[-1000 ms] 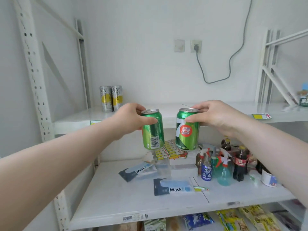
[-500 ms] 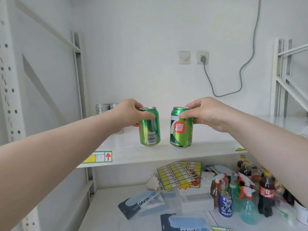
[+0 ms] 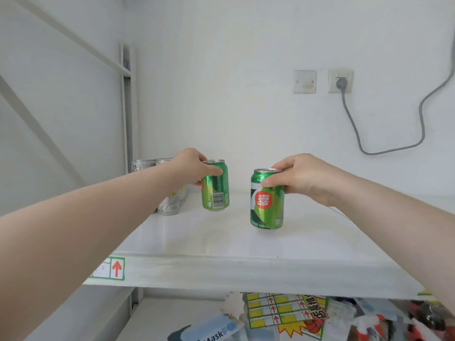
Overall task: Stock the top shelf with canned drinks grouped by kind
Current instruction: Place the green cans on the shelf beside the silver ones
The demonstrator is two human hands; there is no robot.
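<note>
left hand (image 3: 194,168): gripping the left green can (image 3: 216,190) near its top, thumb lying across the front and fingers curling round the back

left green can: standing upright over the top shelf (image 3: 221,244), long axis running straight up and down, pull-tab end pointing up and the barcode side facing the camera. Honestly can't tell if the base is touching the shelf or hanging just above it

right hand (image 3: 298,179): clamping round the right green can (image 3: 267,205) up high, thumb pressing on the front and fingers hooking over the far rim

right green can: also sitting upright, long axis vertical, top pointing up, with the red round logo facing the camera. It's sitting nearer the front edge than the other one and well apart from it. Same deal with the base, can't tell if it's down

silver cans (image 3: 170,205): standing upright at the back left of the shelf, just beside the left green can and partly hiding behind the left forearm

shelf label (image 3: 115,268): sticking on the front lip, red arrow pointing up

wall: a grey cable (image 3: 354,126) is hanging from the socket (image 3: 341,81)

lower shelf: a mask pack (image 3: 211,333) and a yellow sticker sheet (image 3: 278,311) are lying there
</note>
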